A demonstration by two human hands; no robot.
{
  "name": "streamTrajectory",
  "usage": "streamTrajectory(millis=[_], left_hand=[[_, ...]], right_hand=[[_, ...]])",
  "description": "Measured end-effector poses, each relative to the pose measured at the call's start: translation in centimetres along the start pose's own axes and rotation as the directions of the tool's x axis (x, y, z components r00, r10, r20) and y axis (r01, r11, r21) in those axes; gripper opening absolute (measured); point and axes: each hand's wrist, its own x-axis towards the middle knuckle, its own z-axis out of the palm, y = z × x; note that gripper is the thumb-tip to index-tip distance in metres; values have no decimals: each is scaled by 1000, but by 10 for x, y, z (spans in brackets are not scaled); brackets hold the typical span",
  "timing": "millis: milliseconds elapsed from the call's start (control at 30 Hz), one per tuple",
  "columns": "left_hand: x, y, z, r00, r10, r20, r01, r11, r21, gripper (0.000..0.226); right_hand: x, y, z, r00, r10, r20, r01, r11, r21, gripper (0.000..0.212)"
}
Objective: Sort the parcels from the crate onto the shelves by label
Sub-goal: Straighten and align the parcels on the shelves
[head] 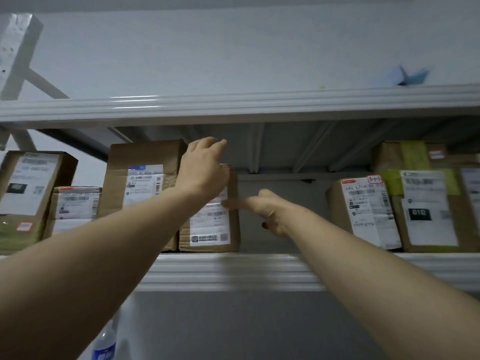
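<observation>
The shelf (233, 271) carries a row of cardboard parcels. The upright parcel (210, 224) stands on it, touching a taller box (140, 175) on its left, open gap to its right. The left hand (202, 175) lies over its top front edge, fingers spread. The right hand (270, 211) touches its right face, fingers extended and blurred. It appears rigid and light; hold by 2 opposite side faces.
</observation>
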Motion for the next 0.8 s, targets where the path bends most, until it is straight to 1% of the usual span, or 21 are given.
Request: streamTrajectory(millis=[33, 67, 100, 133, 167, 200, 233, 267, 300, 367, 400, 433, 467, 500, 533, 633, 700, 800], left_hand=[[-1, 12, 4, 998, 25, -61, -28, 998, -54, 63], [-2, 26, 10, 994, 28, -108, -40, 993, -111, 61], [-3, 40, 17, 991, 7, -135, -31, 984, -178, 58], [-3, 54, 25, 990, -28, -137, -9, 966, -259, 55], [-1, 68, 35, 992, -71, -105, 29, 935, -353, 51], [1, 82, 44, 992, -117, -42, 86, 889, -449, 49], [3, 95, 55, 986, -159, 54, 163, 827, -537, 49], [4, 108, 64, 966, -186, 177, 256, 752, -607, 53], [4, 120, 73, 931, -190, 311, 355, 670, -653, 59], [-1, 139, 89, 831, -137, 540, 527, 507, -683, 75], [-5, 145, 96, 767, -107, 633, 606, 445, -659, 86], [-7, 148, 103, 699, -84, 710, 674, 408, -615, 97], [-10, 151, 110, 637, -74, 767, 725, 396, -564, 106], [-12, 152, 116, 590, -70, 804, 758, 391, -522, 110], [-13, 153, 121, 563, -69, 823, 775, 389, -498, 112], [-15, 158, 131, 540, -59, 840, 782, 406, -474, 117], [-14, 159, 130, 552, -68, 831, 779, 396, -485, 118], [-12, 160, 126, 565, -96, 819, 775, 403, -487, 116]], right_hand=[[-1, 0, -10, 994, -74, -86, 72, 997, -18, 82], [-3, 1, -24, 963, -175, -208, 163, 984, -73, 67], [-6, 3, -40, 897, -271, -350, 238, 962, -137, 49], [-12, 4, -57, 808, -354, -470, 299, 935, -190, 35], [-19, 6, -74, 723, -415, -553, 344, 910, -233, 33], [-27, 8, -91, 659, -450, -603, 364, 892, -268, 36], [-36, 9, -106, 612, -472, -634, 369, 880, -299, 39], [-44, 11, -119, 579, -485, -655, 363, 873, -326, 40], [-52, 13, -131, 562, -488, -668, 340, 872, -351, 41], [-64, 22, -152, 563, -473, -677, 280, 881, -382, 36], [-68, 28, -162, 572, -454, -683, 244, 889, -386, 33], [-71, 34, -169, 578, -430, -693, 202, 899, -389, 31], [-74, 41, -176, 591, -399, -701, 161, 910, -382, 31], [-76, 46, -181, 604, -370, -705, 134, 920, -368, 31], [-79, 49, -185, 616, -344, -708, 117, 930, -349, 32], [-83, 60, -189, 661, -316, -680, 103, 937, -335, 31], [-83, 61, -187, 680, -338, -651, 111, 925, -364, 32], [-79, 62, -184, 683, -363, -633, 108, 908, -404, 33]])
